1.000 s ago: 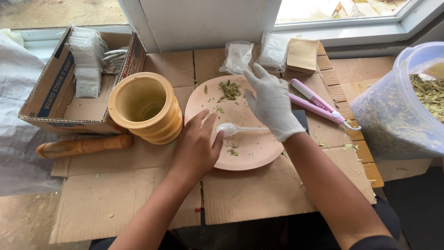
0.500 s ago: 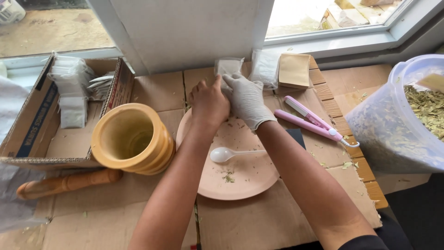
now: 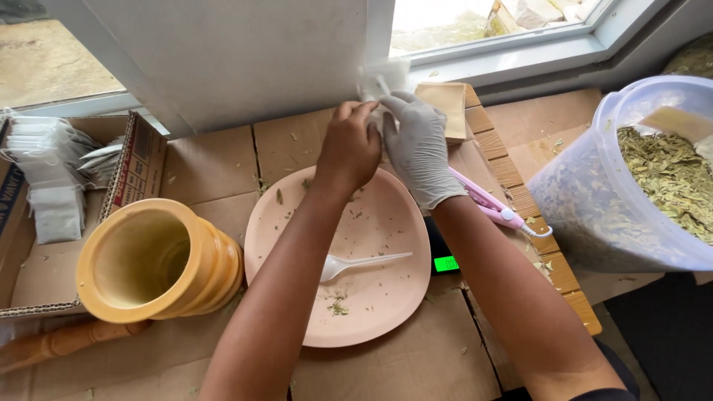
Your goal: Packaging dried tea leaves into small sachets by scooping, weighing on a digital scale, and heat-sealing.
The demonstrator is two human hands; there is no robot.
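- Our left hand (image 3: 349,148) is bare and our right hand (image 3: 417,148) wears a pale glove; both are raised over the far edge of the pink plate (image 3: 386,297).
- Both hands have their fingertips pinched shut on a small white sachet (image 3: 379,82), which we hold up between them against the white wall panel (image 3: 223,59).
- How firmly each finger grips we cannot tell, as the sachet is partly hidden behind our knuckles.
- The plate lies on the cardboard-covered bench (image 3: 416,364), near us, with a white plastic spoon (image 3: 356,263) on it and a few crumbs of dried leaf.
- Left of the plate stands a yellow wooden mortar (image 3: 148,260), with a wooden pestle (image 3: 59,345) lying just near it.
- Far left, a cardboard box (image 3: 134,171) holds stacked white sachets.
- To the right, a clear plastic tub (image 3: 616,193) holds dried green leaves.
- A pink heat sealer (image 3: 490,204) lies between plate and tub, beside our right forearm.
- A green-lit display (image 3: 445,263) shows just under the plate's right rim.
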